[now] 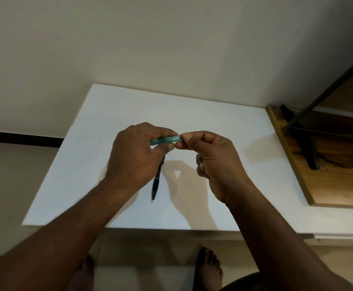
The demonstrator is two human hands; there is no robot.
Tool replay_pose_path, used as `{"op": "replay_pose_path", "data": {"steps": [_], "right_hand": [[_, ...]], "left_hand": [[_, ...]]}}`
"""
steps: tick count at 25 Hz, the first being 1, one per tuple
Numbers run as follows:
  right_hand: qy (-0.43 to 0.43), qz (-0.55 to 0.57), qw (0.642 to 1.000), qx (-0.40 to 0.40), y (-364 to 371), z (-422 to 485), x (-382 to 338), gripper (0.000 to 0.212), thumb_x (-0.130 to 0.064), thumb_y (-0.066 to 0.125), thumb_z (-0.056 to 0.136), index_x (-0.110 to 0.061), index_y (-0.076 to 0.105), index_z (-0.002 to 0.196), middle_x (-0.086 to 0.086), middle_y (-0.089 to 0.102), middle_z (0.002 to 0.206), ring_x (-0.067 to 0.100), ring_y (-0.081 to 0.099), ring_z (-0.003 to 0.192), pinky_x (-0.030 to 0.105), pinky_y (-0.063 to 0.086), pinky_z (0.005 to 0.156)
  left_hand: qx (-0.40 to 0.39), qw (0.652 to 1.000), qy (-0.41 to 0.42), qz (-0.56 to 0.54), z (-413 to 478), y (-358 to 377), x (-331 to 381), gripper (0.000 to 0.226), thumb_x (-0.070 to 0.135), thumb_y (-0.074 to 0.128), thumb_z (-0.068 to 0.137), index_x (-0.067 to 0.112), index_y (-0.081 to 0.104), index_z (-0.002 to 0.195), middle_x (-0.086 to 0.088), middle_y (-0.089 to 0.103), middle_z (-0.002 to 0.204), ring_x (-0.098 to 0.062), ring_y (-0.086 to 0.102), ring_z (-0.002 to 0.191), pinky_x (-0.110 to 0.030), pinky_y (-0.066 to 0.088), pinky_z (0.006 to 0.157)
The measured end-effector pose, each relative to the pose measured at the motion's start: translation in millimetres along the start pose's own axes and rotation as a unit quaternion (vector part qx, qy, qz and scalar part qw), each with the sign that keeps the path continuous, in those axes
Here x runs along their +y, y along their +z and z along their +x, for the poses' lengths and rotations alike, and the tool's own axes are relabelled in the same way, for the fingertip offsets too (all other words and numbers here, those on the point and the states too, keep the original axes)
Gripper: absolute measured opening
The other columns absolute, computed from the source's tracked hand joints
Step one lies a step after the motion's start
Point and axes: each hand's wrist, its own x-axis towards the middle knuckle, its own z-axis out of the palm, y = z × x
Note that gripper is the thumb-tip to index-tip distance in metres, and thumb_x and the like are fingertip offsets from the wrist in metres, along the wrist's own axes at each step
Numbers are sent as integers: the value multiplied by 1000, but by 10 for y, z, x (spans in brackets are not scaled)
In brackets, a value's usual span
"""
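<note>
A small flat teal object (165,140) is held above the white table (108,114), between both hands. My left hand (135,152) grips its left part, fingers curled over the top and thumb beneath. My right hand (213,158) pinches its right end between thumb and forefinger. What the teal object is cannot be made out. A black pen (156,183) lies on the table below my left hand, its tip pointing towards me and its upper end hidden by the hand.
A wooden board (293,164) with a black metal stand (309,148) on it sits at the table's right edge. A wall rises behind the table. My bare feet (209,267) are on the floor below the front edge.
</note>
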Motion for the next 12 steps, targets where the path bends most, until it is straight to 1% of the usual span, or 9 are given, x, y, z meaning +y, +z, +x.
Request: {"op": "replay_pose_path", "data": {"steps": [2, 4, 6, 8, 10, 12], "right_hand": [[-26, -19, 999, 36, 8, 3, -4, 15, -24, 74, 98, -14, 77, 87, -4, 80, 81, 3, 45, 42, 22, 31, 57], [-41, -21, 997, 63, 2, 3, -22, 17, -27, 78, 94, -16, 76, 81, -10, 69, 67, -2, 52, 46, 22, 34, 61], [-47, -9, 996, 79, -9, 8, -32, 17, -29, 80, 92, -16, 78, 82, -11, 65, 64, -1, 52, 48, 23, 35, 64], [-47, 8, 995, 93, -24, 19, -38, 18, -30, 81, 91, -13, 79, 86, -12, 65, 65, -1, 51, 48, 25, 36, 65], [-51, 14, 993, 103, -37, 24, -48, 19, -31, 80, 91, -11, 79, 90, -13, 64, 66, 0, 51, 47, 26, 36, 65], [-64, 12, 992, 111, -45, 22, -62, 20, -29, 80, 92, -9, 79, 92, -13, 63, 66, 2, 47, 47, 24, 36, 62]], "left_hand": [[-12, 999, -28, -33, -19, 7, 22, 24, 26, 79, 86, 32, 79, 109, 14, 76, 104, -6, 67, 95, -24, 53, 89], [-26, 997, -50, -53, -31, 14, 43, 23, 27, 80, 85, 34, 79, 107, 17, 75, 103, -1, 66, 93, -14, 48, 83], [-35, 995, -68, -68, -36, 24, 62, 24, 29, 80, 84, 34, 80, 107, 18, 75, 103, 1, 66, 93, -8, 44, 79], [-43, 993, -80, -79, -43, 38, 71, 24, 29, 80, 85, 33, 80, 109, 18, 76, 104, 2, 66, 93, -4, 43, 76], [-52, 990, -93, -96, -51, 45, 78, 24, 30, 80, 85, 33, 80, 108, 18, 76, 102, 1, 68, 92, 0, 44, 70], [-62, 985, -108, -121, -57, 48, 77, 22, 29, 81, 84, 34, 80, 105, 15, 78, 97, -4, 70, 90, -1, 49, 63]]}}
